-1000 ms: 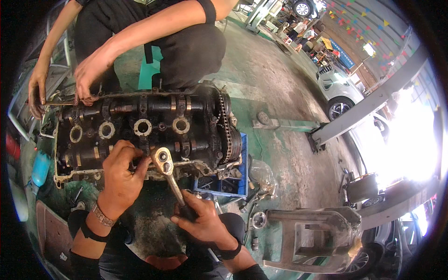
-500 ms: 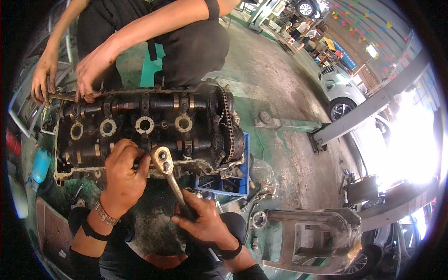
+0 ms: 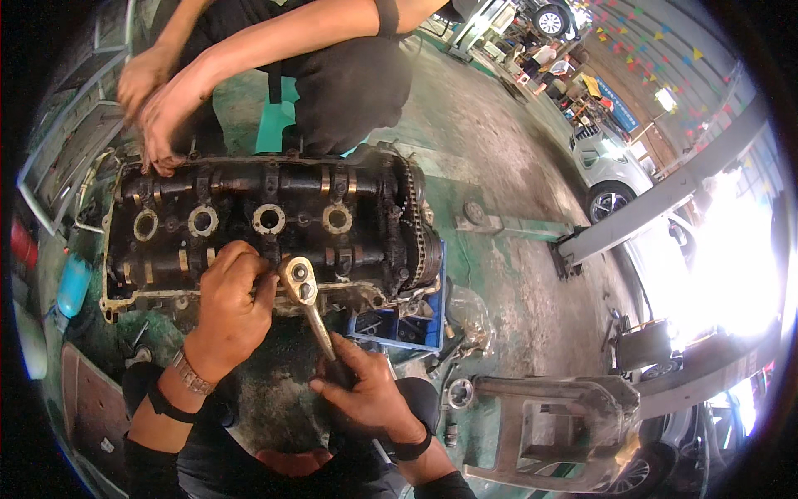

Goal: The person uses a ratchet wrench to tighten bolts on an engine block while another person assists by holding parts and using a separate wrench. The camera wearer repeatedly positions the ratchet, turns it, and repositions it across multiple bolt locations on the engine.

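Note:
A dark, oily engine cylinder head (image 3: 303,237) lies in front of me, with camshafts along both sides, round light-rimmed holes down its middle and a timing chain (image 3: 413,212) at its right end. My right hand (image 3: 363,387) grips the dark handle of a ratchet wrench (image 3: 309,303), whose round head is raised over the near edge of the cylinder head. My left hand (image 3: 237,303) is closed in a pinch beside the ratchet's head, above the near camshaft; whatever its fingertips hold is hidden. Across the cylinder head, a co-worker's two hands (image 3: 158,125) are close together at its far left corner.
Under the right end stands a blue crate (image 3: 432,328) with parts in it. A grey frame-like part (image 3: 553,424) lies at the lower right, near a metal ring (image 3: 459,392). A blue bottle (image 3: 75,287) stands at the left. Lift posts and cars are farther right.
The co-worker's one hand has moved up and inward, away from the long tool it was touching at the far left corner. My hands and the ratchet wrench hold nearly the same pose.

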